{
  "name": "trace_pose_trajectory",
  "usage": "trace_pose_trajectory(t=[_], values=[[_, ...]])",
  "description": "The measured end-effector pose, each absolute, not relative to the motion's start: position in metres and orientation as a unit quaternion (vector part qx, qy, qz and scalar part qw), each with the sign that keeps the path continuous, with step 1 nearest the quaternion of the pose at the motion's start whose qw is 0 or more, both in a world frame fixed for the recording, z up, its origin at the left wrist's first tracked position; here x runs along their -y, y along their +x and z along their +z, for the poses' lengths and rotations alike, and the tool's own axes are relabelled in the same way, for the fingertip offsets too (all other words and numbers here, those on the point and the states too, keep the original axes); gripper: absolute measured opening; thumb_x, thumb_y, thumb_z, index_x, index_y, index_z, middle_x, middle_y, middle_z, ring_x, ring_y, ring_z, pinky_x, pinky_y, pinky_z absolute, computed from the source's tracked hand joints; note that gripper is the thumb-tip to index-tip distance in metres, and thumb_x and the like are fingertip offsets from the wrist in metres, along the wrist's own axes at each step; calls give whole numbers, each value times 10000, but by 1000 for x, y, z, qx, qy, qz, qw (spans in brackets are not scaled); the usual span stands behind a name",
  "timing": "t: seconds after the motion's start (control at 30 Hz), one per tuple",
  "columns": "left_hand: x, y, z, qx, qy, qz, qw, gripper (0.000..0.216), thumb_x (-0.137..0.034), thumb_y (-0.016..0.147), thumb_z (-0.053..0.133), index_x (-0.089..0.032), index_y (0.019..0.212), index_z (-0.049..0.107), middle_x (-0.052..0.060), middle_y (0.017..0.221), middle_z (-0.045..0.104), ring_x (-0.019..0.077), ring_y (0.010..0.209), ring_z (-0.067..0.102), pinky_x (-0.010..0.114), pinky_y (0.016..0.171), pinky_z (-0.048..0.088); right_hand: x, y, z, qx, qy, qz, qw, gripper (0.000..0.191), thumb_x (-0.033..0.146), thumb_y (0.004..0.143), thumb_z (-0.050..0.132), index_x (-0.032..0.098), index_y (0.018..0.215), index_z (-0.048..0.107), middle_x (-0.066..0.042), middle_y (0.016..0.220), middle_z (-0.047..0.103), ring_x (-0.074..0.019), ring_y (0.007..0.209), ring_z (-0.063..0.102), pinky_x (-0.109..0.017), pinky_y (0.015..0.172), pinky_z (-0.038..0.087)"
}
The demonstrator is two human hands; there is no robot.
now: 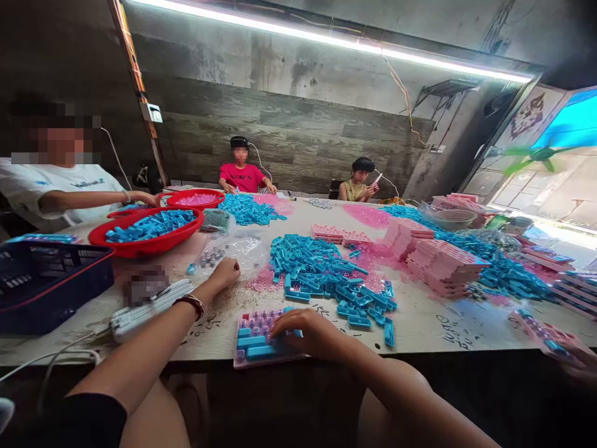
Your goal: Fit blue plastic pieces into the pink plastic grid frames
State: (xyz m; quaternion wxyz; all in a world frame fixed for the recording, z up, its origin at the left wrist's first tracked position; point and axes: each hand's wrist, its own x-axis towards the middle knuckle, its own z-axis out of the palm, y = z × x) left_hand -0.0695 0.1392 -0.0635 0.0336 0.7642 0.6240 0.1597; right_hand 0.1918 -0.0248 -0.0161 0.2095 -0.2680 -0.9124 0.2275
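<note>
Pink tray [254, 363] at the table [200, 350] edge, blue bars [268, 352] on it running left-right. My right hand [301, 326] is nearer: over its right side, fingers bent together, tips hidden, can't tell if gripping. Blue pile [308, 267] just beyond. My left hand [226, 272] is farther off, by the clear bag [254, 247], fingers curled, grip unclear.

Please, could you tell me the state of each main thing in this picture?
Left hand, fingers curled, near clear bag
Right hand, bent over pink tray
Pink tray, lying flat, blue pieces on it
Clear bag, spread out
Blue heap, loose
Large red basin, heaped with blue pieces
Small red basin, holding pink pieces
Pink stacks, piled up
Lamp, lit
Fan, turning or not unclear
</note>
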Motion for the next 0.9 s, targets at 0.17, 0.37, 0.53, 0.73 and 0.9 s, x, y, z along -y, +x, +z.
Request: trace_pose_trajectory(t=[0.17, 0.37, 0.53, 0.73, 0.9], values=[[-135, -66, -54, -628, 761, 156, 47, 184, -139, 689, 490, -134, 745, 665, 73, 789, 658, 194, 830, 588, 254, 746, 439, 21, 199, -15, 910, -275, 238, 200, 268, 91, 739, 547, 187, 959, 664, -37, 939, 676, -145, 864, 619, -222, 789, 450], [-108, -63, -30, -600, 777, 176, 70, 210, -192, 702, 491, -128, 808, 660, 86, 869, 643, 186, 809, 594, 255, 736, 445, 16, 206, -15, 911, -282, 231, 191, 299, 63, 695, 551, 196, 933, 675, -18, 901, 683, -137, 830, 620, -207, 763, 440], [-61, -50, -13, -531, 788, 221, 221, 230, -293, 679, 532, -143, 817, 639, 58, 846, 624, 169, 730, 591, 258, 668, 457, 14, 218, -9, 907, -315, 235, 151, 292, 94, 682, 560, 210, 921, 683, -4, 864, 689, -136, 777, 624, -211, 733, 439], [-21, -30, -24, -492, 743, 231, 391, 427, -312, 609, 594, -140, 998, 560, 31, 857, 612, 162, 715, 604, 250, 638, 460, 16, 227, -1, 900, -331, 249, 136, 306, 70, 653, 550, 213, 883, 692, 8, 856, 689, -127, 758, 616, -213, 743, 433], [-22, -26, -31, -495, 765, 211, 354, 288, -304, 630, 566, -130, 851, 630, 37, 758, 628, 168, 727, 580, 246, 643, 444, 18, 227, 0, 898, -339, 243, 140, 287, 87, 668, 555, 209, 889, 691, -3, 859, 689, -134, 768, 617, -217, 741, 432]])
